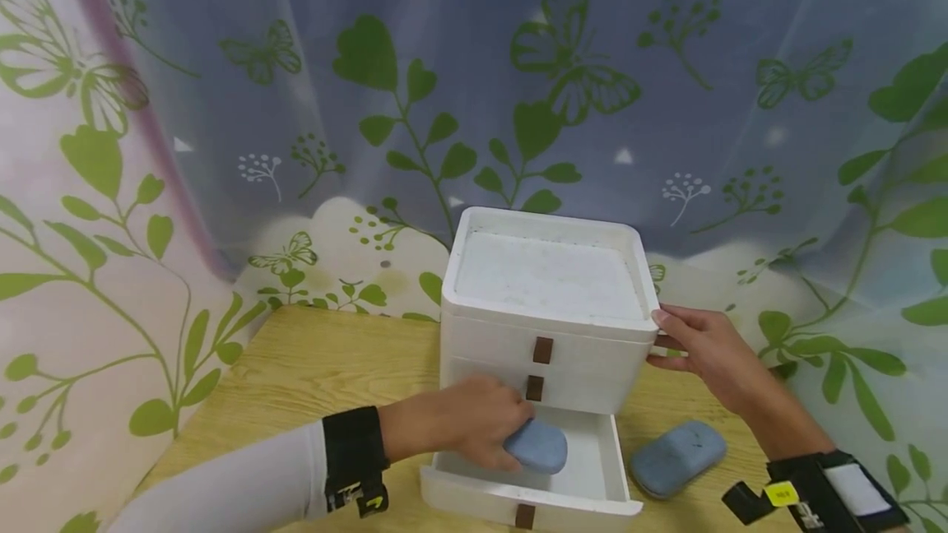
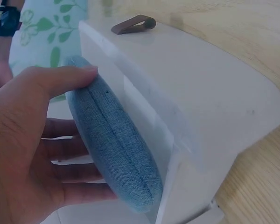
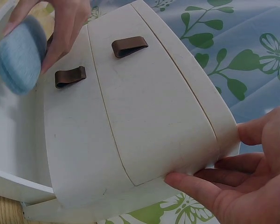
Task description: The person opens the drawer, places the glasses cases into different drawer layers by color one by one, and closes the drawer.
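A blue fabric case (image 1: 539,446), oblong with rounded ends and a seam along its edge, is held in my left hand (image 1: 477,424) over the open bottom drawer (image 1: 588,455). In the left wrist view the thumb lies on one side of the case (image 2: 114,140) and the fingers on the other, close to the drawer's front. My right hand (image 1: 714,356) grips the upper right corner of the white drawer unit (image 1: 481,336), thumb at the top rim, fingers along the side. A similar blue case (image 1: 677,459) lies on the table right of the drawer.
The two upper drawers are closed, with brown pull tabs (image 3: 129,46). A shallow rimmed tray (image 1: 548,274) tops the unit. Under it is a wood-grain table (image 1: 333,360). A curtain with leaves and butterflies (image 1: 333,130) hangs close behind and at both sides.
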Demonstrator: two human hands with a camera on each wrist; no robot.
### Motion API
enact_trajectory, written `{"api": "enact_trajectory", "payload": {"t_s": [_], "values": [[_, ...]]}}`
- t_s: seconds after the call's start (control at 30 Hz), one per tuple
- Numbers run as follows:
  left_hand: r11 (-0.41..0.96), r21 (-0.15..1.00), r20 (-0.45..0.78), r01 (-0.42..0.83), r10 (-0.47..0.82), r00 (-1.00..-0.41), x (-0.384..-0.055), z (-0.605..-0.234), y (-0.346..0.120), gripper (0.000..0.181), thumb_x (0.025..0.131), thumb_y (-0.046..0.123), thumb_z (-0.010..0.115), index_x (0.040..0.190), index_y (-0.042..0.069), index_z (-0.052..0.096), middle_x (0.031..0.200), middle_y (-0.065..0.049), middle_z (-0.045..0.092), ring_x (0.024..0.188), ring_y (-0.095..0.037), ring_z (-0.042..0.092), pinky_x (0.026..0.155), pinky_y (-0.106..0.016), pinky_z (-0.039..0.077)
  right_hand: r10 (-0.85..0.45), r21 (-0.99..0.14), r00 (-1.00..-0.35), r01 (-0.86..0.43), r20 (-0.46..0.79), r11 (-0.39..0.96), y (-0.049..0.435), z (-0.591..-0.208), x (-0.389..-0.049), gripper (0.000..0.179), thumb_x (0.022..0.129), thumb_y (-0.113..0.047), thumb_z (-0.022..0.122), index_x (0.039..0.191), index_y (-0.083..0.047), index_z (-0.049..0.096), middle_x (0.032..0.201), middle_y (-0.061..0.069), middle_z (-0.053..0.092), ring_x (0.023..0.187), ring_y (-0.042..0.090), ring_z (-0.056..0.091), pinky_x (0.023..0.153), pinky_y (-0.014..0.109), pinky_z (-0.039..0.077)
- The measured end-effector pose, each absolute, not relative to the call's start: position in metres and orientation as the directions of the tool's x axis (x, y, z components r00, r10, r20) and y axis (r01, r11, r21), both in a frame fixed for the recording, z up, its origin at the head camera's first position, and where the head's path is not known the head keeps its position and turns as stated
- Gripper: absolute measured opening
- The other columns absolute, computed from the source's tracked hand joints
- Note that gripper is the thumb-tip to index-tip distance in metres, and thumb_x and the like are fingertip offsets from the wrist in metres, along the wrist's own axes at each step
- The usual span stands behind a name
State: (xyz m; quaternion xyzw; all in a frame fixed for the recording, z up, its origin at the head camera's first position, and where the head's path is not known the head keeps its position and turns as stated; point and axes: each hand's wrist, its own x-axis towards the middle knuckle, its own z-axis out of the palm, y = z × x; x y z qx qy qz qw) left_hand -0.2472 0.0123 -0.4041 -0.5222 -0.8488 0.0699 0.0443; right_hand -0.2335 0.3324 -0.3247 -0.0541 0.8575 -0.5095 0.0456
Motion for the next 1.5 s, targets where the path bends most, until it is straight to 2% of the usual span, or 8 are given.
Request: {"api": "enact_trajectory", "payload": {"t_s": [0.17,0.47,0.7,0.87,1.2,1.37,1.5], "values": [[0.429,-0.181,-0.022,0.885,0.898,-0.44,-0.248,-0.413,0.024,0.048,0.085,0.062,0.074,0.103,0.018,0.071,0.086,0.008,0.071,0.066,-0.001,0.057,0.053,-0.018,0.041,-0.138,-0.887,-0.99,-0.047,-0.02,0.46,0.332,-0.325,-0.233,0.07,0.111,-0.042,0.045,0.16,0.005,0.028,0.162,0.032,0.036,0.138,0.045,0.055,0.095,0.039,0.062],[0.436,-0.2,-0.045,0.877,0.891,-0.453,-0.256,-0.432,0.04,0.044,0.087,0.06,0.074,0.098,0.018,0.071,0.079,0.01,0.07,0.059,0.0,0.05,0.052,-0.018,0.041,-0.138,-0.891,-0.99,-0.046,-0.018,0.451,0.332,-0.323,-0.231,0.07,0.111,-0.041,0.045,0.16,0.006,0.028,0.163,0.032,0.034,0.141,0.05,0.049,0.096,0.039,0.061],[0.389,-0.244,-0.067,0.889,0.907,-0.415,-0.258,-0.442,0.048,0.038,0.087,0.056,0.075,0.101,0.02,0.077,0.09,0.012,0.072,0.068,0.001,0.056,0.062,-0.016,0.047,-0.137,-0.888,-0.99,-0.042,-0.024,0.458,0.332,-0.323,-0.232,0.07,0.111,-0.042,0.045,0.161,0.005,0.028,0.163,0.031,0.034,0.143,0.051,0.047,0.096,0.039,0.061],[0.366,-0.286,-0.064,0.886,0.915,-0.399,-0.259,-0.447,0.051,0.032,0.087,0.051,0.079,0.098,0.022,0.077,0.09,0.011,0.074,0.071,0.001,0.061,0.064,-0.016,0.051,-0.134,-0.89,-0.991,-0.046,-0.016,0.454,0.332,-0.324,-0.232,0.069,0.111,-0.041,0.045,0.16,0.005,0.029,0.163,0.031,0.035,0.142,0.05,0.048,0.096,0.039,0.061],[0.396,-0.296,-0.055,0.869,0.901,-0.43,-0.258,-0.451,0.057,0.022,0.088,0.044,0.079,0.082,0.024,0.072,0.079,0.012,0.071,0.06,-0.001,0.049,0.056,-0.018,0.046,-0.13,-0.886,-0.991,-0.044,-0.018,0.462,0.332,-0.322,-0.232,0.069,0.111,-0.041,0.045,0.161,0.005,0.028,0.164,0.031,0.033,0.143,0.051,0.047,0.096,0.039,0.061],[0.446,-0.288,-0.039,0.847,0.879,-0.476,-0.254,-0.453,0.059,0.021,0.087,0.041,0.079,0.081,0.024,0.071,0.082,0.011,0.072,0.064,-0.001,0.055,0.058,-0.018,0.05,-0.132,-0.886,-0.991,-0.04,-0.024,0.461,0.332,-0.322,-0.232,0.07,0.111,-0.041,0.045,0.161,0.004,0.027,0.164,0.031,0.033,0.143,0.051,0.047,0.096,0.039,0.061],[0.49,-0.252,-0.046,0.834,0.855,-0.516,-0.25,-0.454,0.059,0.017,0.088,0.038,0.079,0.089,0.022,0.075,0.09,0.008,0.074,0.073,-0.003,0.064,0.062,-0.019,0.056,-0.131,-0.888,-0.991,-0.036,-0.028,0.458,0.333,-0.324,-0.232,0.07,0.111,-0.041,0.045,0.161,0.004,0.027,0.164,0.031,0.033,0.143,0.051,0.047,0.096,0.04,0.061]]}}
